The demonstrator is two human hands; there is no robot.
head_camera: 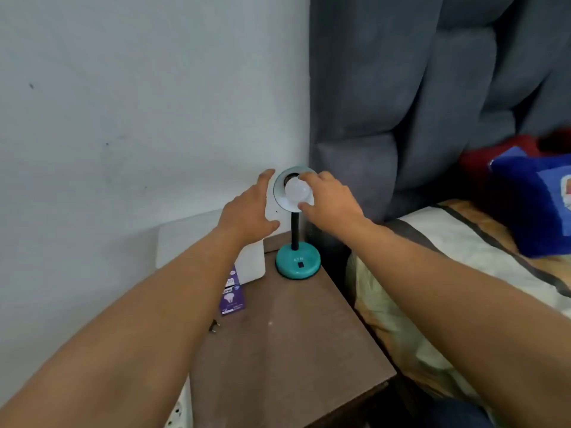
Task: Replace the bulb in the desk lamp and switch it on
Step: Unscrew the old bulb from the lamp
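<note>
Your right hand (pixel 332 200) is at the lamp shade (pixel 279 188), its fingers (pixel 309 178) curled around the white bulb (pixel 297 190): one fingertip rides over the top of the bulb and the thumb presses in below it. The bulb sits in the mouth of the shade, with its neck toward the dark socket; you cannot tell how far it is seated. Your left hand (pixel 247 216) hovers spread and released just left of the shade, gripping nothing, its fingertips near the shade's rim; whether they touch it is unclear.

The lamp stands on a black neck (pixel 295 231) rising from a teal round base (pixel 298 262) at the far right corner of the brown counter (pixel 287 335), close to the counter's right edge and to the grey padded headboard (pixel 401 103) behind it. The bed (pixel 448 257) lies tight against that right edge, so you have little room on that side.

On the left, a white box (pixel 251 261) stands against the wall (pixel 139 103), with a purple bulb carton (pixel 232 296) lying just in front of it and a small dark plug (pixel 213 326) near the counter's left edge. The middle and near part of the counter lies open beneath your forearms. A white power strip (pixel 180 409) shows below the left edge.
</note>
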